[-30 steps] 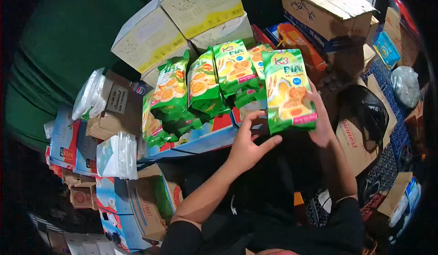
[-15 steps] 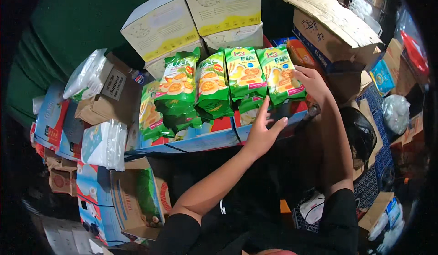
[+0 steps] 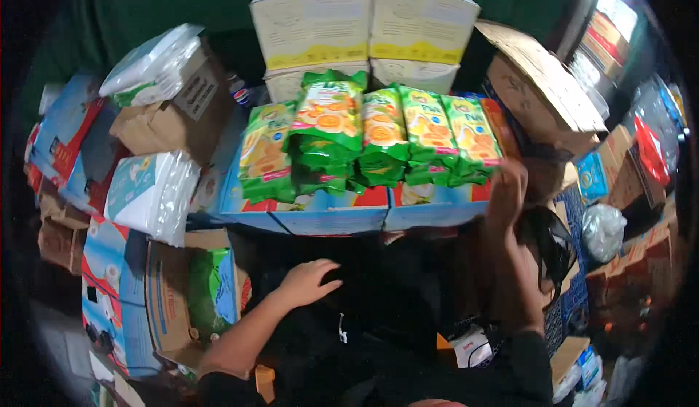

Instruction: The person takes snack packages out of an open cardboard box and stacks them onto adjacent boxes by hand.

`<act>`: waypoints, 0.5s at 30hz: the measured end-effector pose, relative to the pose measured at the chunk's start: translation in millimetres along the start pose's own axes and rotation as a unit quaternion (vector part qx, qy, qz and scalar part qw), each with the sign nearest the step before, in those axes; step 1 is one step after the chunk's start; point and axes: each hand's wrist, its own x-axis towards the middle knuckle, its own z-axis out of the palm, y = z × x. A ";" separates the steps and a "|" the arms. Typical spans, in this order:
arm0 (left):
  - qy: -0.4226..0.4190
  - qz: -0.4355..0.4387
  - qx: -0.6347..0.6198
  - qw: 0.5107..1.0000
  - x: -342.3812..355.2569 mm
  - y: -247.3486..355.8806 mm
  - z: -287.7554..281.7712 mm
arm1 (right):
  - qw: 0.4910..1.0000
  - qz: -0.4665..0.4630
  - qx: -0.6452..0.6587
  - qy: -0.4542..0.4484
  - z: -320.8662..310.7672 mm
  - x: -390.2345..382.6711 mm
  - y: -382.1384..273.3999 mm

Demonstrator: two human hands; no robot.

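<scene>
A row of green snack packets (image 3: 324,119) stands and leans on blue-and-red boxes (image 3: 331,219) in front of me. My left hand (image 3: 310,283) hovers below the boxes over my dark clothing, holding nothing, with thumb and fingers apart. Close by the lower right corner of the rightmost green packet (image 3: 473,137), my right hand (image 3: 507,188) is smeared by motion. Its fingers are not clear, and I cannot tell whether it touches the packet. At the left of the row one green packet (image 3: 266,152) stands lower than the taller packets beside it.
Behind the packets rise two white-and-yellow cartons (image 3: 313,28). An open brown carton (image 3: 539,79) stands at the right. To the left are plastic-wrapped white packs (image 3: 149,192), a brown box (image 3: 171,119) and, lower, an open carton (image 3: 167,298) with a green packet inside.
My left hand has drawn back from the packets, down and to the left. My right hand has come off the rightmost packet's upper edge and moved lower. The whole view has shifted.
</scene>
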 end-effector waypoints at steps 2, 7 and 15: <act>0.040 0.027 0.134 0.990 -39.1 -65.8 10.2 | 0.992 0.025 0.118 -0.040 9.6 -59.7 -35.0; 0.193 0.035 0.064 0.978 -50.5 -94.7 28.5 | 0.845 -0.082 0.084 -0.522 39.6 -136.8 -115.2; 0.282 0.037 0.006 0.959 -23.9 -93.1 38.7 | 0.804 -0.060 0.091 -0.585 47.3 -166.0 -73.4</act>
